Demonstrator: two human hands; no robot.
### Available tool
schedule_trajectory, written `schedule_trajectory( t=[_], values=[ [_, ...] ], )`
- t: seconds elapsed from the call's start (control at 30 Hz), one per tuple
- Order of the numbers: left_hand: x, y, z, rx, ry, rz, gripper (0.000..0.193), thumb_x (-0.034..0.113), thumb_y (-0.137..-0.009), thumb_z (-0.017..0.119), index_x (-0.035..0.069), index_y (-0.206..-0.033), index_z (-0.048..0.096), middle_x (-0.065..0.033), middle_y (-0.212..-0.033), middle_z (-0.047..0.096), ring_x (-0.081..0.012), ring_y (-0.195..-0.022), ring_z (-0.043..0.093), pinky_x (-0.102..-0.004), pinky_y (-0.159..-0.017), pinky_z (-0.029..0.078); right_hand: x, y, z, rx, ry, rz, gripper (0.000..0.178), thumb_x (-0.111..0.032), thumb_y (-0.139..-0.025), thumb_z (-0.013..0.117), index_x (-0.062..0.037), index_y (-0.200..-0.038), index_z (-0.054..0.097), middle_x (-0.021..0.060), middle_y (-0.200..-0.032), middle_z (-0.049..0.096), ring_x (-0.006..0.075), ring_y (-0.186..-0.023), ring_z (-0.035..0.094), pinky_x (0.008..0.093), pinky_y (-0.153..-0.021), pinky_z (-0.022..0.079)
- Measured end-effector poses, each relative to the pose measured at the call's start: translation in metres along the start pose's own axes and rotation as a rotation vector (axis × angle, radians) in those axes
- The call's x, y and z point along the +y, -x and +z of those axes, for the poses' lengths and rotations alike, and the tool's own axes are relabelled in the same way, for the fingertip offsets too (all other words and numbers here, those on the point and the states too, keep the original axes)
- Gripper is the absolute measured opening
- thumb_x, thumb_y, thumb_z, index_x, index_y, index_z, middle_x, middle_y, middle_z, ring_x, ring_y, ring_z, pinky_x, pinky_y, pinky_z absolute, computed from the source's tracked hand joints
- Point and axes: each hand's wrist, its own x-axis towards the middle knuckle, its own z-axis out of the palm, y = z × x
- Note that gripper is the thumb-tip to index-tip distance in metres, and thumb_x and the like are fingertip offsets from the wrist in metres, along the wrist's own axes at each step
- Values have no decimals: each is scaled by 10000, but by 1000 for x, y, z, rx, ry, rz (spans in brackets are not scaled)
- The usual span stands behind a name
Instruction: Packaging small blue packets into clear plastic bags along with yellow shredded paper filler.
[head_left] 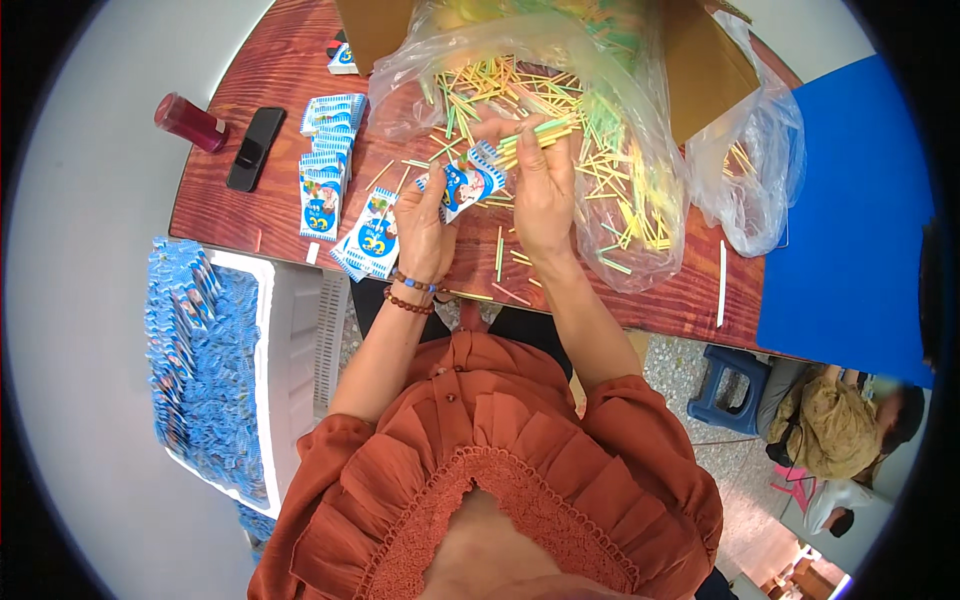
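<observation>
My left hand is closed on a small blue-and-white printed packet, held tilted above the table. My right hand grips a bundle of thin yellow and green sticks between thumb and fingers, close beside the packet's far end. Whether any stick is inside the packet, I cannot tell. Beyond and around my right hand, many loose sticks spill from a clear plastic bag. A few flat packets lie by my left wrist, and a longer overlapping row of packets stretches to their left.
On the red wooden table are a black phone and a red-filled jar. A cardboard box stands at the back. At left is a white foam box full of packets. A blue board and a stool are right.
</observation>
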Motion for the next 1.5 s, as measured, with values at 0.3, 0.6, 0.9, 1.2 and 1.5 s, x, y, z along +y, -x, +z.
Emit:
schedule_trajectory(
  t=[0.3, 0.6, 0.9, 1.2, 1.5],
  values=[
    [-1, -3, -5, 14, 26, 18, 232, 241, -966, 575, 33, -915, 666, -39, -886, 692, -86, -771, 645, -246, -692, 517, 3, 3, 16, 43, -16, -84, 180, -206, -1045, 325, -38, -1084, 379, 178, -1156, 625, 290, -1362, 353, 422, -1108, 259],
    [-2, -5, -8, -15, 75, 36, 238, 236, -969, 570, 18, -933, 659, -52, -916, 694, -86, -787, 646, -243, -706, 516, 13, 9, 22, 27, 208, -52, 259, -215, -1017, 423, 3, -1106, 530, 197, -1262, 564, 293, -1364, 350, 414, -1105, 266],
    [-7, -13, -3, -91, 184, 43, 249, 217, -988, 530, -8, -1015, 633, -73, -1008, 677, -120, -872, 644, -279, -764, 527, 6, 0, 9, -165, 373, -10, 551, -434, -1005, 392, 20, -1299, 494, 191, -1407, 432, 281, -1333, 380, 389, -1109, 279],
    [-3, -23, -12, -102, 342, -48, 299, 222, -983, 527, 7, -1188, 562, -77, -1137, 644, -180, -1019, 630, -348, -908, 508, 7, -4, -10, -181, 375, 145, 567, -348, -938, 574, 18, -1344, 424, 145, -1286, 503, 200, -1193, 502, 345, -1031, 384],
    [21, -27, -35, -189, 275, 84, 224, 156, -981, 522, -3, -1122, 591, -82, -1097, 650, -176, -1022, 609, -375, -955, 476, 1, -24, -1, -327, 454, 185, 96, -39, -874, 624, 21, -920, 684, 18, -874, 606, 76, -818, 529, 228, -706, 418]
  ],
)
